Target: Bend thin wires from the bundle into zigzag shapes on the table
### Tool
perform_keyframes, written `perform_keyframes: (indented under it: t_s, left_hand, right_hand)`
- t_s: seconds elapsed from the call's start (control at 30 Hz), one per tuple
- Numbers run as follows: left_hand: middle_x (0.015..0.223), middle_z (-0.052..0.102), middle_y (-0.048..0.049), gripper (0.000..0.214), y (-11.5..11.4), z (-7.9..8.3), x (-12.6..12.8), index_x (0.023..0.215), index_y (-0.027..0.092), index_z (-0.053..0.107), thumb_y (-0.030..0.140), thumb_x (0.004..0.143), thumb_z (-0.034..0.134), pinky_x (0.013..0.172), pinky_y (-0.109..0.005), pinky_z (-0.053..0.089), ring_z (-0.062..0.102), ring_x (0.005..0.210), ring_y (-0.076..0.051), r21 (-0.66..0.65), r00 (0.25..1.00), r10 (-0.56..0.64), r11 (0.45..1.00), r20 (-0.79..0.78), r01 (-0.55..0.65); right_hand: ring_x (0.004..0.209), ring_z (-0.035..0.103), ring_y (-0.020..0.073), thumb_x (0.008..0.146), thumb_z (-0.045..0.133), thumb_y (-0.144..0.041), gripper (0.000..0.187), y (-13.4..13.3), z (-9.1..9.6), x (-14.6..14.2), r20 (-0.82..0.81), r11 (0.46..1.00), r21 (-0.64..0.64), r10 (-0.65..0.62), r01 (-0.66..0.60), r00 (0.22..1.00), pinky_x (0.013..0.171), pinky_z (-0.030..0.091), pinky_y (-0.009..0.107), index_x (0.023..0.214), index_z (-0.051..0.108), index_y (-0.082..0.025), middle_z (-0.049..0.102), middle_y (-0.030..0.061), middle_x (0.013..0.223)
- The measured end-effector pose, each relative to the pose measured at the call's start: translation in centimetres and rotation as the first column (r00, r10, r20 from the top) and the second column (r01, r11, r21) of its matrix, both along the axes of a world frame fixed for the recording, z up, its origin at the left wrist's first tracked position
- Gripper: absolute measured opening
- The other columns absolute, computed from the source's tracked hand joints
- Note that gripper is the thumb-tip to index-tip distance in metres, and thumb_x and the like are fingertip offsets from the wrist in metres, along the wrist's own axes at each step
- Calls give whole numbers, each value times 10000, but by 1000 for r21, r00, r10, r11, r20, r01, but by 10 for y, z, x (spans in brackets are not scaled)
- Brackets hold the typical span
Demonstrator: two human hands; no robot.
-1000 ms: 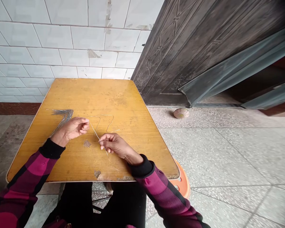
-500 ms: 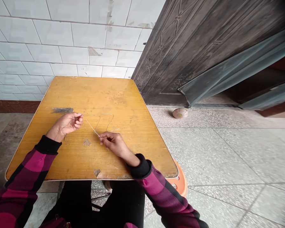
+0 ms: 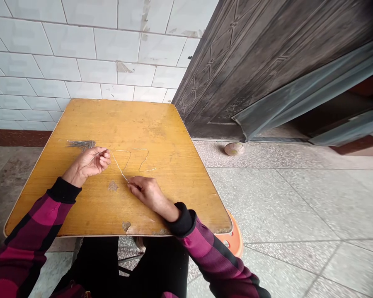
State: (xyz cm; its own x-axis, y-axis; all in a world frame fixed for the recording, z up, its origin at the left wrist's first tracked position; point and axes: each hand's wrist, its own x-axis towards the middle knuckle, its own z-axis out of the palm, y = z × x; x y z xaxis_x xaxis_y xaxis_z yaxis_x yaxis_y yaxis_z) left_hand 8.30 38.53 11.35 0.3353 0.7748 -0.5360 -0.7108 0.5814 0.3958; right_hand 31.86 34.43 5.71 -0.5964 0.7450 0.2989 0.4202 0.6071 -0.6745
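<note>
1. While both hands work over the bench [image 3: 121, 124], one thin bent wire [image 3: 119, 167] lies flat in a zigzag, its lower stretch meeting the right fingers [image 3: 133, 186].
2. Right hand [image 3: 147, 193]: fingers closed in a pinch on that wire, resting near the bench surface.
3. Left hand [image 3: 87, 163]: left fingers [image 3: 101, 159] curled closed, a short length of wire showing along them; how firmly it is held cannot be told.
4. Wire bundle [image 3: 81, 145]: many thin wires massed together, lying just beyond the left fingers and well away from the right fingers.
5. Handling note: a pinch close to the bend, with the wire kept flat against the bench, should limit springing and stray kinks.
6. Containers: none seen holding the wires; the bundle lies loose on the bench. An orange stool [image 3: 233, 238] shows on the floor, beyond the right fingers.
</note>
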Motion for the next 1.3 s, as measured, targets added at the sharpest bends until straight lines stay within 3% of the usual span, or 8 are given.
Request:
perform_keyframes:
  t_s: [0.27,0.7,1.03,1.3]
  left_hand:
    - [610,537,-64,240,1,-5,2,700,86,577,79,874,413,375,-137,436,488,467,-82,-28,1000,16,999,-5,-16]
    - [612,557,-69,240,0,-11,8,723,82,584,70,885,406,398,-140,453,494,475,-82,-17,998,46,999,-37,-46]
    - [608,552,-62,238,0,-19,15,729,77,569,71,897,400,410,-142,446,490,479,-78,-12,999,9,1000,-50,-9]
    - [620,565,-63,212,-2,-24,28,734,95,565,66,891,426,409,-141,442,515,498,-84,-55,997,-27,998,-76,22]
  right_hand:
    - [712,619,139,915,508,-180,166,-1,-4,1,133,992,112,37,-52,990,640,425,227,968,663,-155,680,56,830]
    - [693,527,153,932,498,-182,167,-8,5,-1,321,905,401,5,-141,947,583,352,280,948,660,-146,625,43,760]
    - [731,477,171,963,455,-170,191,-13,6,-2,424,829,495,31,-260,905,583,325,301,995,637,-122,583,59,775]
    - [759,455,177,957,453,-146,191,-15,12,-5,428,782,523,103,-339,898,670,313,337,987,641,-134,571,60,780]
